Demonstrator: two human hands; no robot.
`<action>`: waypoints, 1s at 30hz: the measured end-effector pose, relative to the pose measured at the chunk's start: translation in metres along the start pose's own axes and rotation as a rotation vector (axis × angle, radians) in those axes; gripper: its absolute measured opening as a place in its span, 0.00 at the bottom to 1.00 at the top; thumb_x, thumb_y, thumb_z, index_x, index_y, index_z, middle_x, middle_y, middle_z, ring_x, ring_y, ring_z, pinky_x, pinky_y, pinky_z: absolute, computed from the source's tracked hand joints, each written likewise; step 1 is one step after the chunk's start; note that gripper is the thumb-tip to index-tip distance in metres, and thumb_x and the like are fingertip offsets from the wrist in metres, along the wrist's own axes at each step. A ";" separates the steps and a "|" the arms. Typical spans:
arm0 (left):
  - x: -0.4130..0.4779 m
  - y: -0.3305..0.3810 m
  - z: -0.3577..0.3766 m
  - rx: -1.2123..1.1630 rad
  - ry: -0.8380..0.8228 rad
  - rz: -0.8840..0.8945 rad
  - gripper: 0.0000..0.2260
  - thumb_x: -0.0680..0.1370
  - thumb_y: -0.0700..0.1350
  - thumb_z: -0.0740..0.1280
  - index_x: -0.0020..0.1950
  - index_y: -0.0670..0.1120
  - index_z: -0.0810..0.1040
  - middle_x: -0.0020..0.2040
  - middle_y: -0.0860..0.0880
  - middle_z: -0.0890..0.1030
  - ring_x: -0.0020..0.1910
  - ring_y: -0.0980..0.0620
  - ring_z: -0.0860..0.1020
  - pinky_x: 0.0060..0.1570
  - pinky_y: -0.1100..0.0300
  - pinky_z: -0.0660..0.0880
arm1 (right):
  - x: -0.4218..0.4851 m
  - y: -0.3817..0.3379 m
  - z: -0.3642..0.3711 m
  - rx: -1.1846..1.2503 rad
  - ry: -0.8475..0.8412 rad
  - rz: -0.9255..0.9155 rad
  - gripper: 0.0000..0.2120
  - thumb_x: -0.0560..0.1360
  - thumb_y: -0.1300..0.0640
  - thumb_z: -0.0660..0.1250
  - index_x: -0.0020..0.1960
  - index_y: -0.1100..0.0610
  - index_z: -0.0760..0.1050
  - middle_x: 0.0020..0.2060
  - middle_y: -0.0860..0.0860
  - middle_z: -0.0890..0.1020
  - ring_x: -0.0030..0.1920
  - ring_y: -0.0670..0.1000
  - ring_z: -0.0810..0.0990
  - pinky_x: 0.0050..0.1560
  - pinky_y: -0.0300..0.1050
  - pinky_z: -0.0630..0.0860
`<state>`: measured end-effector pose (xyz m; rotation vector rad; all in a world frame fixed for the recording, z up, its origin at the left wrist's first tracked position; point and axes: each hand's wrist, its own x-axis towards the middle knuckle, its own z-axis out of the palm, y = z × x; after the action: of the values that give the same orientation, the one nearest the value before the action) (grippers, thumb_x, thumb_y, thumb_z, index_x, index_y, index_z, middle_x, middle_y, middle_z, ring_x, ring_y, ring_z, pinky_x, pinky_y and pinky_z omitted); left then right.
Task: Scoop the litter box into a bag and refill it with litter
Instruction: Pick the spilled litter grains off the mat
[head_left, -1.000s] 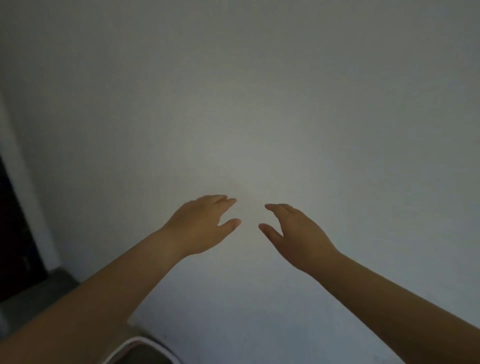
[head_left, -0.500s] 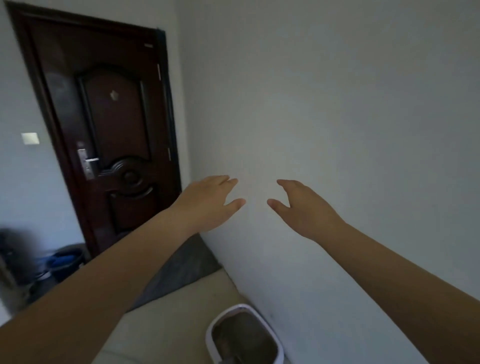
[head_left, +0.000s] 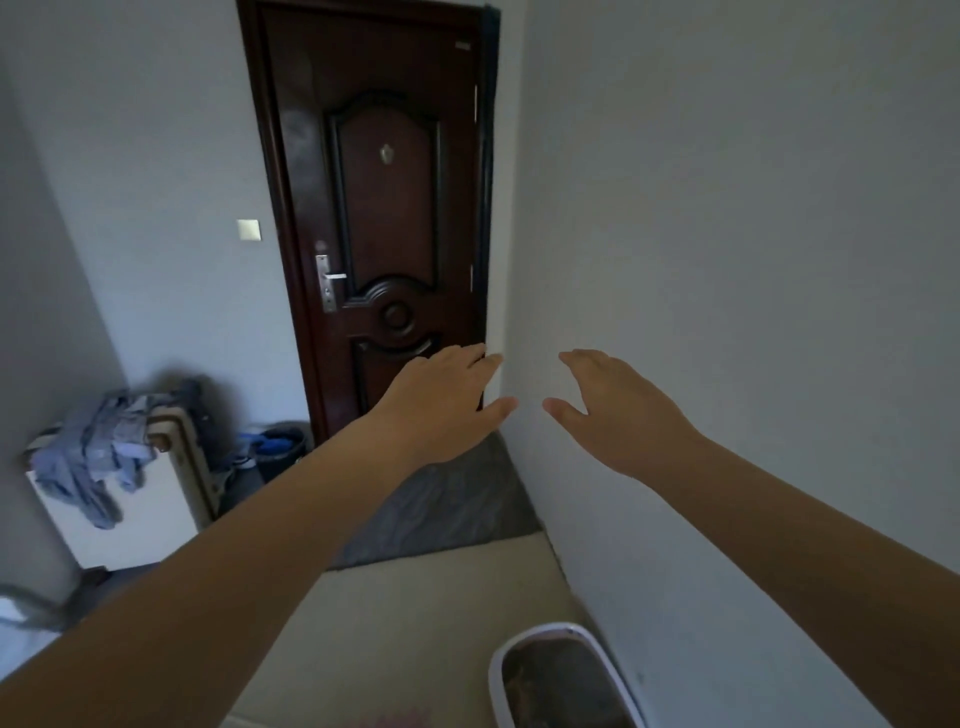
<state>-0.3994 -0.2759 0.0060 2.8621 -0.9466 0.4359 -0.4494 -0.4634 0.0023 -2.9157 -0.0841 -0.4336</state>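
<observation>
Where the left wall meets the floor, a white cabinet (head_left: 130, 519) stands with a heap of blue clothes (head_left: 98, 452) piled on top and hanging down its front. Just to its right is a ribbed beige radiator (head_left: 189, 457), and beyond that, near the foot of the door, a dark bucket (head_left: 283, 452) holds something blue that is too small to make out. A pale light switch (head_left: 248, 229) sits on the far wall beside the dark brown door (head_left: 384, 208), which is closed and has a silver handle (head_left: 330, 283) on its left side. A grey mat (head_left: 447, 509) lies on the floor in front of the door, with beige floor (head_left: 415, 613) nearer.

Both bare arms reach forward at mid-height. The left hand (head_left: 447, 405) is spread, palm down, fingers straight and thumb out, gripping nothing. The right hand (head_left: 618, 410) mirrors it just beside, apart from it, fingers relaxed and empty, in front of the plain white wall (head_left: 753, 234) on the right.

The litter box (head_left: 556, 630) sits on the floor at the near bottom edge, below the right forearm and close against the right wall. Its white rim frames a dark, brownish fill of litter; its near end is cut off by the picture's edge. Neither hand touches it.
</observation>
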 end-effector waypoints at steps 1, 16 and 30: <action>0.011 -0.002 0.002 0.002 0.002 -0.009 0.28 0.81 0.60 0.52 0.78 0.49 0.55 0.78 0.49 0.56 0.75 0.50 0.56 0.72 0.51 0.58 | 0.010 0.008 -0.002 0.000 -0.001 -0.010 0.31 0.81 0.43 0.54 0.78 0.56 0.52 0.76 0.52 0.58 0.75 0.52 0.57 0.73 0.46 0.55; 0.091 -0.081 0.046 0.063 -0.018 -0.236 0.31 0.80 0.62 0.52 0.78 0.48 0.52 0.77 0.49 0.57 0.75 0.51 0.57 0.71 0.51 0.60 | 0.154 0.045 0.057 0.126 -0.092 -0.175 0.30 0.80 0.46 0.57 0.77 0.58 0.53 0.75 0.54 0.59 0.74 0.53 0.58 0.73 0.47 0.56; 0.181 -0.303 0.075 0.089 0.000 -0.321 0.30 0.80 0.61 0.49 0.78 0.47 0.52 0.77 0.50 0.57 0.75 0.51 0.57 0.72 0.53 0.56 | 0.386 -0.062 0.154 0.179 -0.060 -0.246 0.29 0.79 0.45 0.59 0.76 0.57 0.57 0.73 0.52 0.63 0.72 0.53 0.62 0.70 0.49 0.63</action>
<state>-0.0618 -0.1491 -0.0116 3.0164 -0.4619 0.4540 -0.0420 -0.3610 -0.0176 -2.7505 -0.4687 -0.3552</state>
